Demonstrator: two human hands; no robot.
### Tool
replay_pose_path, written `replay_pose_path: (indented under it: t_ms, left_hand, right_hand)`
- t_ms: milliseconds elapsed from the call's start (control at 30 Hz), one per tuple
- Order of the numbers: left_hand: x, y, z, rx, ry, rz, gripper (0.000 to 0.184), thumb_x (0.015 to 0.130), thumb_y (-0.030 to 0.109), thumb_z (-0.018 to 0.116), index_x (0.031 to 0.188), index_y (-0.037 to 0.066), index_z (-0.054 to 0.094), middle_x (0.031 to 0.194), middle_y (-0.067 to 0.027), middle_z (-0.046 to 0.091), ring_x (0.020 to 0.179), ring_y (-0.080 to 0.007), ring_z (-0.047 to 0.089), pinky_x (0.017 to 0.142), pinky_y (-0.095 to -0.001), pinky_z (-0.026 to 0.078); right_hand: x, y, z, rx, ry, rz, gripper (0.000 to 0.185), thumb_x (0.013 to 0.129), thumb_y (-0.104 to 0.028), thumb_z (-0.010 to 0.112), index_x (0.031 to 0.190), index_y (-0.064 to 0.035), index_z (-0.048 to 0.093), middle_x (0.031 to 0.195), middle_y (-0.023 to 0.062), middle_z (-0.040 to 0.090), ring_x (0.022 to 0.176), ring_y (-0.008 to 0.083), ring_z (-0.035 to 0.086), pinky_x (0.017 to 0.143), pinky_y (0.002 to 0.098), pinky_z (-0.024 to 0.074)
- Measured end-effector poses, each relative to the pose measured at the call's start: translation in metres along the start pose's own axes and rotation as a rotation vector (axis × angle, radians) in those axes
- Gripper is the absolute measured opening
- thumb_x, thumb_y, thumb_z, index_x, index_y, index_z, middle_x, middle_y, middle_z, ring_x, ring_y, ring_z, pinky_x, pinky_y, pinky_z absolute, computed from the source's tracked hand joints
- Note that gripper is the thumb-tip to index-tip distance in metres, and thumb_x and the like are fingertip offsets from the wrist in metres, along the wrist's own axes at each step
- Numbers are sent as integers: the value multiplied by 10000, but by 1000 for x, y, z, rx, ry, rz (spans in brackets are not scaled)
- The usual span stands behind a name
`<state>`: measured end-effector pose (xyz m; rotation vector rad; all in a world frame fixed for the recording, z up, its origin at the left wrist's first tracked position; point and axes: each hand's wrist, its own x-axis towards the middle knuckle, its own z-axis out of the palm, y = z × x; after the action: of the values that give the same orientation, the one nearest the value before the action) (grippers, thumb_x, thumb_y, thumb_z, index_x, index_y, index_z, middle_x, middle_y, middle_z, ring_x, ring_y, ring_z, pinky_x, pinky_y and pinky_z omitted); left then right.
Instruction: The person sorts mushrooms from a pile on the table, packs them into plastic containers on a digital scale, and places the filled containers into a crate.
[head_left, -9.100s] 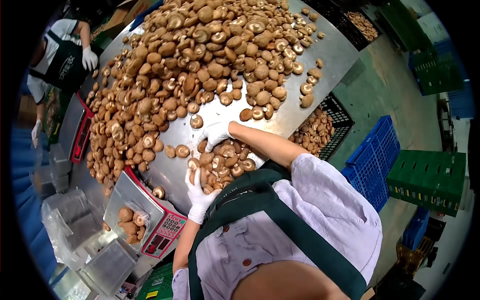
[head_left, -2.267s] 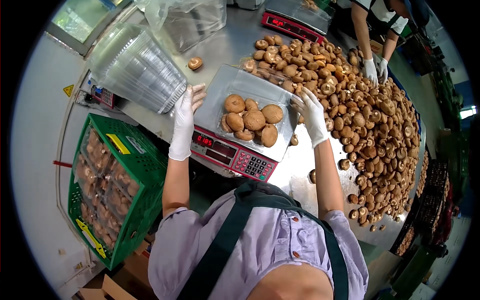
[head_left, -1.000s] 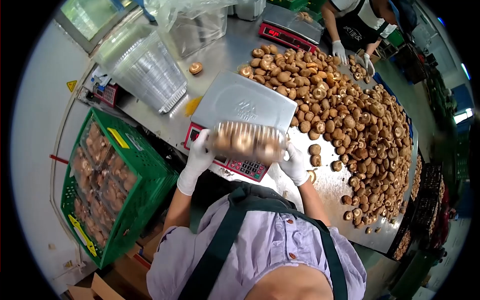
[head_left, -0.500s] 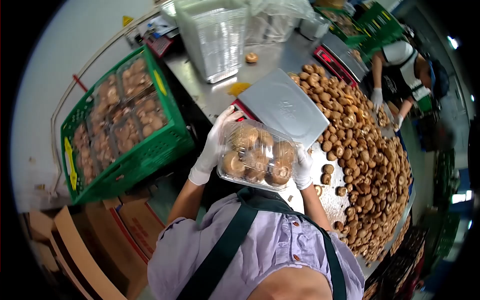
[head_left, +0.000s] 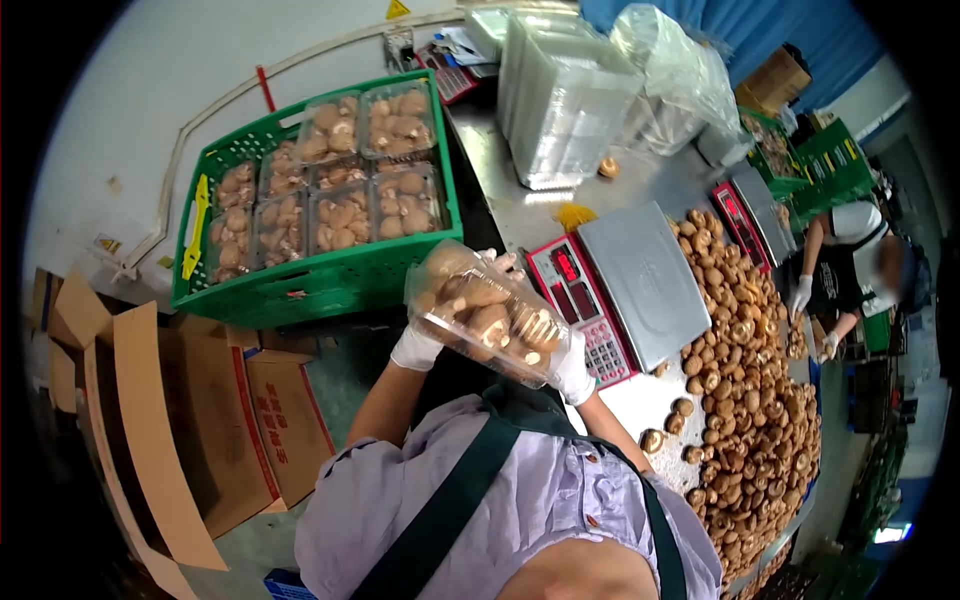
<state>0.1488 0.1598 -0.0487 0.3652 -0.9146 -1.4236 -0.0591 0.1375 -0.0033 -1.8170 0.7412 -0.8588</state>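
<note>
A clear plastic box of mushrooms (head_left: 485, 315) is held up in front of my chest, tilted, with large brown caps showing through its walls. My left hand (head_left: 416, 348), in a white glove, grips its left end, and some fingertips show behind the far edge. My right hand (head_left: 574, 372), gloved too, closes on the right end; part of it is hidden by the box. Just beyond my right hand stands a red and grey weighing scale (head_left: 645, 285), its display lit and its plate bare. Ahead on the left, a green crate (head_left: 330, 275) holds several filled mushroom boxes.
A large pile of loose mushrooms (head_left: 745, 400) covers the right of the table. Stacked clear trays (head_left: 565, 100) stand at the back beside a plastic bag (head_left: 665, 75). Open cardboard cartons (head_left: 190, 430) sit at lower left. Another person (head_left: 850, 260) works at the far right near a second scale (head_left: 750, 220).
The box has tipped and turned slightly left in my hands, away from the scale. My view has swung left, so the crate and the scale's display show more fully.
</note>
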Motion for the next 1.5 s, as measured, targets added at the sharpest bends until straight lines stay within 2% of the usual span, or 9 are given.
replay_pose_path:
  t_ms: [133, 533, 600, 733, 800, 933, 1100, 1333, 1500]
  left_hand:
    - [8, 40, 6, -260, 9, 216, 634, 795, 319, 703, 1318, 73, 443, 1241, -99, 558, 1165, -295, 520, 1023, -479, 406]
    - [0, 324, -172, 762, 1016, 403, 489, 896, 308, 615, 1261, -11, 549, 1207, -106, 588, 1051, -197, 569, 910, -291, 443]
    - [13, 351, -181, 625, 996, 156, 614, 868, 383, 638, 1286, -49, 507, 1247, -154, 576, 1137, -246, 546, 943, -322, 431]
    - [20, 327, -288, 1967, 1158, -803, 793, 844, 689, 410, 1475, 230, 271, 1538, -135, 215, 1376, -358, 283, 1112, -506, 231]
    - [40, 306, -285, 1928, 1393, -715, 749, 858, 696, 356, 1475, 280, 267, 1562, -80, 155, 1411, -334, 204, 1083, -619, 187]
    - [89, 295, -278, 2152, 1328, -616, 652, 880, 637, 382, 1423, 275, 383, 1544, -72, 217, 1410, -319, 198, 1053, -658, 168]
    - [204, 242, -195, 2069, 717, 414, 353, 835, 318, 616, 1097, 87, 667, 1249, -188, 568, 1140, -348, 552, 985, -408, 428]
    - [307, 122, -33, 1853, -210, 594, 435, 847, 347, 584, 1170, 57, 585, 1209, -152, 580, 1092, -295, 567, 954, -409, 429]
    - [354, 82, -28, 2158, -165, 521, 390, 884, 353, 525, 1233, 184, 563, 1166, -79, 618, 1064, -215, 574, 948, -392, 384]
  right_hand:
    - [12, -9, 19, -305, -161, -7, 257, 806, -97, 700, 1038, -17, 626, 1039, 140, 666, 948, 232, 655, 836, 305, 507]
    - [-41, 46, -18, -57, 106, 472, 155, 893, -20, 587, 1028, 24, 649, 934, 64, 677, 837, 118, 641, 774, 241, 515]
    - [-61, 75, -20, 24, 176, 556, 146, 892, -54, 601, 1016, -3, 657, 835, 26, 665, 776, 68, 602, 722, 218, 491]
    - [-68, 74, -20, 26, 191, 584, 141, 908, -62, 600, 1015, 13, 654, 825, 9, 644, 772, 72, 594, 716, 216, 487]
    - [-70, 78, -20, -32, 206, 575, 134, 902, -80, 616, 999, -2, 667, 841, 42, 673, 778, 78, 601, 722, 229, 492]
    - [-77, 75, -20, -118, 213, 590, 125, 908, -48, 599, 1001, 15, 654, 839, 22, 642, 755, 81, 594, 712, 215, 489]
    - [-82, 64, -22, -269, 205, 641, 129, 911, -72, 596, 996, -1, 662, 807, 22, 648, 745, 78, 592, 698, 221, 489]
    - [-95, 62, -27, -262, 289, 624, 136, 890, -178, 636, 982, -89, 683, 757, 54, 672, 689, 99, 606, 651, 254, 490]
    - [-112, 61, -32, -364, 366, 656, 130, 886, -199, 641, 970, -107, 679, 769, 96, 685, 702, 144, 645, 670, 287, 504]
